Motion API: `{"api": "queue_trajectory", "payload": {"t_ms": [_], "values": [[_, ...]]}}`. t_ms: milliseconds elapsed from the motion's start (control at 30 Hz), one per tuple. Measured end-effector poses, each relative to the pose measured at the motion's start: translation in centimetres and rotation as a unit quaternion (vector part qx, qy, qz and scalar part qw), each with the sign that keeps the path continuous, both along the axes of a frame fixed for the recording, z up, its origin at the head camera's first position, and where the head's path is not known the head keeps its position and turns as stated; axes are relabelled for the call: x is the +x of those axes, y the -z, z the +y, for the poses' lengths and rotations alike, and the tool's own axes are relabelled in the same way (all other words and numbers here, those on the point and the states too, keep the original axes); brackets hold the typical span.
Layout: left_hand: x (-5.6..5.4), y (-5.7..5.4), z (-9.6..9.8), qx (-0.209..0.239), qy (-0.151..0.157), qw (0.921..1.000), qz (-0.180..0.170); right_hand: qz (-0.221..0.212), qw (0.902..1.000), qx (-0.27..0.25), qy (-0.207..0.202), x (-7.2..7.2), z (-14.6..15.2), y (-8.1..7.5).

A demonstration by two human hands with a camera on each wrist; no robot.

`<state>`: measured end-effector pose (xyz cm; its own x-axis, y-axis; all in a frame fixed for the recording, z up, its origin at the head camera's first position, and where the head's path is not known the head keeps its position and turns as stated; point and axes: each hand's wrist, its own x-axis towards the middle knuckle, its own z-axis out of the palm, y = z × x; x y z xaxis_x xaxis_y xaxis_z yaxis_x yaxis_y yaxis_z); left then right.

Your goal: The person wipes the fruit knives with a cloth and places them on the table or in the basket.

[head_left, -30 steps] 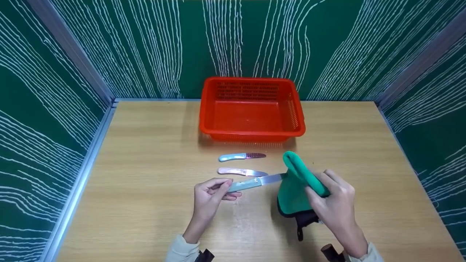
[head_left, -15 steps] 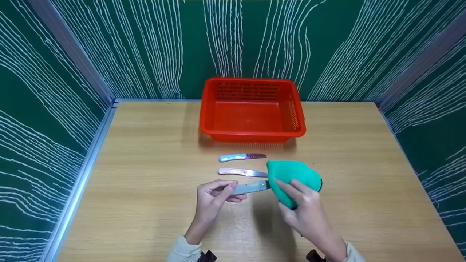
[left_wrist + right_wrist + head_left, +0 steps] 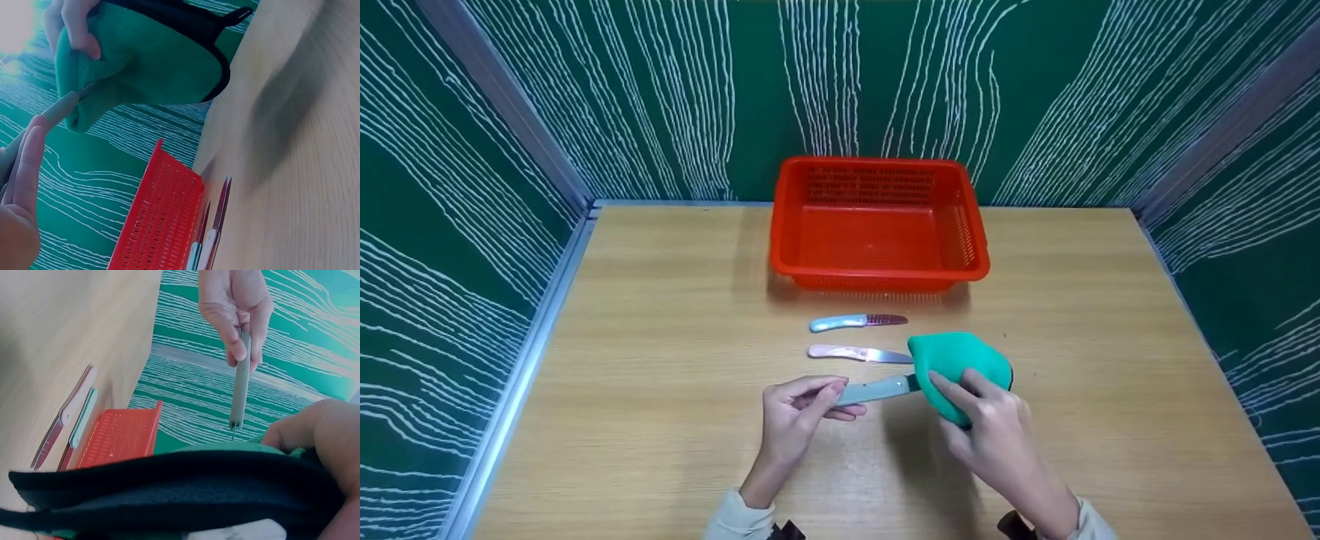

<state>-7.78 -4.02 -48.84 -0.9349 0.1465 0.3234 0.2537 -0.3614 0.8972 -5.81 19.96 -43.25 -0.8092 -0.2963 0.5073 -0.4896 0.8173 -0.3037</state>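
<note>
My left hand (image 3: 799,420) pinches the pale grey-green handle of a knife (image 3: 874,389) between thumb and fingers, above the table. A green cloth (image 3: 964,360) with black edging and a hanging loop is folded round the blade, which it mostly hides. My right hand (image 3: 997,420) grips the cloth over the blade, thumb below and fingers on top. In the left wrist view the green cloth (image 3: 152,56) droops beside the knife handle (image 3: 59,109). In the right wrist view the cloth's black edge (image 3: 169,478) fills the front, and the left hand (image 3: 239,304) holds the handle end.
Beyond the hands, a pink-handled knife (image 3: 840,352) lies on the wooden table (image 3: 660,337), its tip partly behind the cloth. A blue-handled knife (image 3: 840,322) lies farther back. The red plastic basket (image 3: 877,279) stands against the green wall (image 3: 754,97).
My right hand has brought the cloth leftward and over the blade, which was bare for much of its length a second ago. Over the last half second both hands have barely moved.
</note>
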Motion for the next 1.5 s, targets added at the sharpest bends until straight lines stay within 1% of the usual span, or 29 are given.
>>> {"api": "queue_trajectory", "payload": {"t_ms": [100, 200, 367, 533, 700, 933, 1167, 1367, 1500], "values": [[0.0, 0.1, -0.2, 0.011, 0.000, 0.9999, 0.005, 0.019, 0.9998, -0.007, 0.005, -0.1, 0.5, 0.2], [-0.1, 0.1, -0.4, 0.022, -0.002, 0.9997, 0.012, 0.028, 0.9994, -0.018, 0.012, -0.2, 1.0, 0.3], [-0.2, 0.2, -0.7, 0.026, -0.003, 0.9995, 0.018, 0.046, 0.9981, -0.040, 0.014, -0.3, 1.6, 0.6], [-0.2, 0.3, -1.0, 0.014, -0.006, 0.9999, -0.004, 0.045, 0.9974, -0.051, 0.022, -0.4, 2.3, 0.6], [-0.4, 0.3, -1.1, 0.005, -0.009, 0.9996, -0.027, 0.044, 0.9964, -0.058, 0.042, -0.6, 3.2, 0.4], [-0.8, 0.3, -1.0, 0.009, -0.006, 0.9994, -0.032, 0.061, 0.9918, -0.087, 0.071, -0.5, 3.9, 0.0], [-1.0, 0.5, -0.9, 0.001, -0.007, 0.9997, -0.025, 0.091, 0.9858, -0.125, 0.065, -0.4, 4.0, -0.7], [-1.0, 0.6, -0.8, -0.003, -0.012, 0.9990, -0.043, 0.085, 0.9862, -0.133, 0.052, 0.2, 3.1, -1.9], [-1.0, 0.5, -0.6, -0.008, -0.013, 0.9987, -0.048, 0.080, 0.9865, -0.139, 0.031, 0.6, 2.3, -2.3]]}}
